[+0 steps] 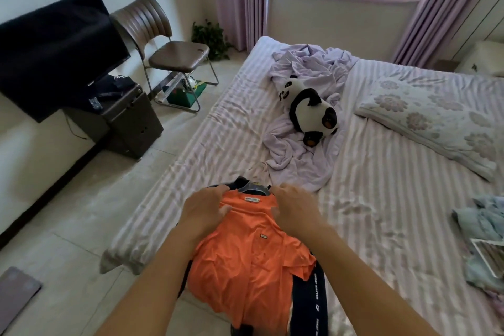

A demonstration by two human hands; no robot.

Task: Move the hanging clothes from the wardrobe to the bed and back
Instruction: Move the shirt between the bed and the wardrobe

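An orange shirt [245,262] on a hanger lies on top of a dark navy garment [311,300] at the near corner of the bed [381,199]. The hanger's grey neck [255,187] shows just past the collar. My left hand [204,210] grips the shirt's left shoulder, thumb pressed into the orange cloth. At the right shoulder, my right hand [293,207] has its fingers curled over the collar edge. The lower part of the clothes hangs over the bed's edge. The wardrobe is out of view.
A crumpled lilac sheet [308,68] and a panda plush [311,109] lie mid-bed, a flowered pillow [433,117] at right, light blue clothes [485,221] at the far right. Left of the bed stand a brown chair [169,46], a television [54,49] and a dark cabinet [131,120].
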